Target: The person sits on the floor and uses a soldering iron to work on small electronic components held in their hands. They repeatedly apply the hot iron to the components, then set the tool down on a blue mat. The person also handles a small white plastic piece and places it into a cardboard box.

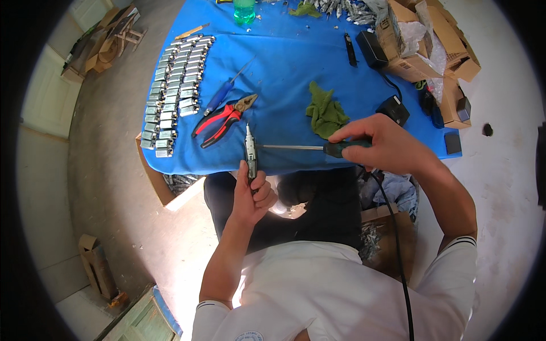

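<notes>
My left hand point(253, 199) is closed around the lower end of a slim grey metal part point(251, 150), held upright at the table's front edge. It has a narrow, pale pointed tip; its exact kind is unclear. In my right hand point(378, 142) is a screwdriver point(296, 148) with a dark handle, gripped with the forefinger along the top. Its shaft runs level to the left, and the tip reaches the side of the metal part. Just beyond my left hand lie red-and-black pliers point(220, 121), with a blue-handled screwdriver point(219, 98) behind them.
Rows of small metal pieces point(170, 94) line the left of the blue-covered table point(273, 62). A green cloth point(324, 111) lies near my right hand. Farther off stand a green bottle point(244, 11), a metal heap point(347, 10) and cardboard boxes point(406, 62). A black cable point(398, 238) hangs at right.
</notes>
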A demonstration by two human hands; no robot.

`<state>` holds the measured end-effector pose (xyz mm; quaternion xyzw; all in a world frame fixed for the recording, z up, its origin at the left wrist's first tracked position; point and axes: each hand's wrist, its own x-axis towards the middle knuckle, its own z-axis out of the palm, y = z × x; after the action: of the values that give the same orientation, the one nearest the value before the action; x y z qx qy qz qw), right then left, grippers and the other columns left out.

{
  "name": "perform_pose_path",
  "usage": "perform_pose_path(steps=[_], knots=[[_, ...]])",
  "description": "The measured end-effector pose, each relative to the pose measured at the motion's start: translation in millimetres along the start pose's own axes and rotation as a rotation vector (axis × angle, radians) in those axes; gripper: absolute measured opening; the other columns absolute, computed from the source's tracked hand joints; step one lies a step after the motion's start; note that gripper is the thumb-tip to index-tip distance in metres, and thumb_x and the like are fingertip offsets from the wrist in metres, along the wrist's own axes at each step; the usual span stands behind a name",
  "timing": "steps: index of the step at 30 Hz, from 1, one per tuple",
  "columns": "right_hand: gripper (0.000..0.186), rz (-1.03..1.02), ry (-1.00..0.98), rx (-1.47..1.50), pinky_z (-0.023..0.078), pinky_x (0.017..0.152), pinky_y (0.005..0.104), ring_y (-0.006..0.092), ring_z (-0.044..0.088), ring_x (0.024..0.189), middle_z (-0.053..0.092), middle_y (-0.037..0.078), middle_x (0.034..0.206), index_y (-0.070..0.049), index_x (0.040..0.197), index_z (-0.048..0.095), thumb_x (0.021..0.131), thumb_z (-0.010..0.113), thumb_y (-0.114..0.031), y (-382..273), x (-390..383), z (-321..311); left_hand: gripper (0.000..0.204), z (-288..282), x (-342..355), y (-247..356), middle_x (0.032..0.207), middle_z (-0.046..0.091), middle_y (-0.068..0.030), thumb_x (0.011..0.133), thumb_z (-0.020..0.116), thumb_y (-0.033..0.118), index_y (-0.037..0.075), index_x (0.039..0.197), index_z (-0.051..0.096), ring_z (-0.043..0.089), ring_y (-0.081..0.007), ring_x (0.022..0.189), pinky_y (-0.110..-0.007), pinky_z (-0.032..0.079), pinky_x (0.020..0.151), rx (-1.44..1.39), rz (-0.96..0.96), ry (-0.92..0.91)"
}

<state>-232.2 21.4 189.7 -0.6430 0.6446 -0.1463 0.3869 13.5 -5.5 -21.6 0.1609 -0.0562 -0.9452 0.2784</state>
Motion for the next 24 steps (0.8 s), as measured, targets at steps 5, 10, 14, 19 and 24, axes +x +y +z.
perform_pose_path(steps=[5,10,14,19,24], knots=[[0.031,-0.035,-0.026,-0.082,0.046,0.058,0.0247,0.0094,0.055,0.059,0.064,0.005,0.076,-0.003,0.110,0.065,0.080,0.061,-0.007,3,-8,1,0.056,-2,1,-2,0.040,0.022,0.0057,0.095,0.025,0.061,0.019,0.057,0.029,0.018,-0.0090,0.032,-0.024,0.018,0.036,0.024,-0.016,0.041],[0.028,0.063,-0.077,-0.017,0.049,0.069,0.0364,0.0304,0.063,0.076,0.066,0.017,0.086,-0.003,0.102,0.066,0.079,0.060,-0.017,5,0,-8,0.057,6,1,1,0.041,0.021,0.0060,0.095,0.023,0.061,0.019,0.057,0.029,0.017,-0.0086,0.032,-0.024,0.018,0.036,0.107,-0.007,0.084],[0.027,-0.147,0.042,-0.277,0.048,0.065,0.0338,0.0277,0.062,0.068,0.066,0.014,0.080,-0.002,0.104,0.065,0.080,0.062,-0.014,13,-1,-4,0.057,6,2,0,0.041,0.021,0.0059,0.095,0.023,0.062,0.019,0.057,0.029,0.017,-0.0084,0.032,-0.024,0.018,0.036,0.124,-0.009,0.092],[0.025,-0.204,0.021,-0.302,0.049,0.072,0.0408,0.0343,0.063,0.078,0.066,0.018,0.083,-0.003,0.096,0.068,0.080,0.061,-0.020,-1,5,-12,0.057,5,-1,2,0.041,0.022,0.0056,0.095,0.022,0.062,0.019,0.058,0.029,0.017,-0.0085,0.032,-0.024,0.018,0.036,0.140,-0.018,0.106],[0.027,-0.306,-0.019,-0.193,0.050,0.066,0.0346,0.0279,0.064,0.071,0.068,0.014,0.084,-0.002,0.098,0.068,0.079,0.065,-0.021,31,35,-15,0.057,5,-3,5,0.041,0.022,0.0054,0.095,0.022,0.062,0.019,0.058,0.029,0.017,-0.0087,0.032,-0.024,0.018,0.036,0.135,0.016,0.102]])
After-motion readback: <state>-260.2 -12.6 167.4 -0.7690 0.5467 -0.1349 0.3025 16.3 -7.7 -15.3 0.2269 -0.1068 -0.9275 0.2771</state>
